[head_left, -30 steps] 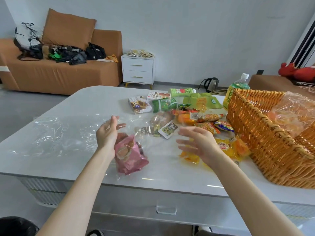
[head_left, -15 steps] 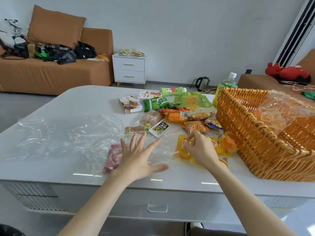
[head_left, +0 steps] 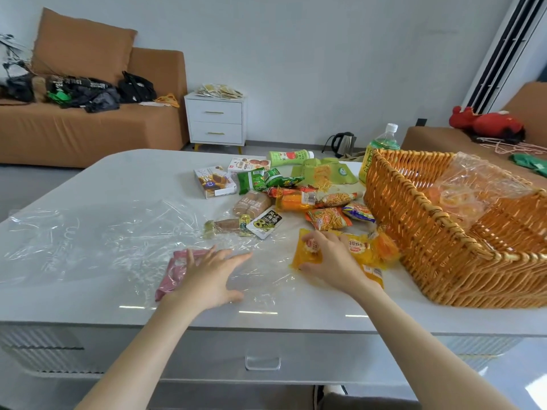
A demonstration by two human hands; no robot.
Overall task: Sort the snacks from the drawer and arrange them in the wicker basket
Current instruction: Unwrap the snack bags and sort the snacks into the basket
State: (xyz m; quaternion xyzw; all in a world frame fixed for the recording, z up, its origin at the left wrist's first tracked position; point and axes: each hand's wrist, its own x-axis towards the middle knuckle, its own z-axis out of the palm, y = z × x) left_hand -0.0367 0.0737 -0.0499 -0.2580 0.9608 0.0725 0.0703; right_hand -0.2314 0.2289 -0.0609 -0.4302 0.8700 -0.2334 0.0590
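Several snack packs lie scattered on the white table (head_left: 124, 173). My right hand (head_left: 327, 257) grips a yellow snack packet (head_left: 306, 253) near the front, fingers curled round its left end. More yellow packets (head_left: 373, 253) lie just right of it. My left hand (head_left: 211, 276) rests flat with spread fingers on clear plastic wrap (head_left: 97, 241), beside a pink snack pack (head_left: 174, 269) that it partly covers. The wicker basket (head_left: 461, 261) stands tilted at the right with crumpled clear plastic (head_left: 473, 184) inside.
Boxes (head_left: 214, 182), green packs (head_left: 268, 179) and orange packs (head_left: 328, 217) crowd the table's middle. A green bottle (head_left: 380, 146) stands behind the basket. The table drawer handle (head_left: 262, 363) is below the front edge. A sofa, nightstand and kettle are behind.
My left hand has let go of the pink pack and come down flat on the plastic wrap. My right hand moved onto the yellow packet and curled round it.
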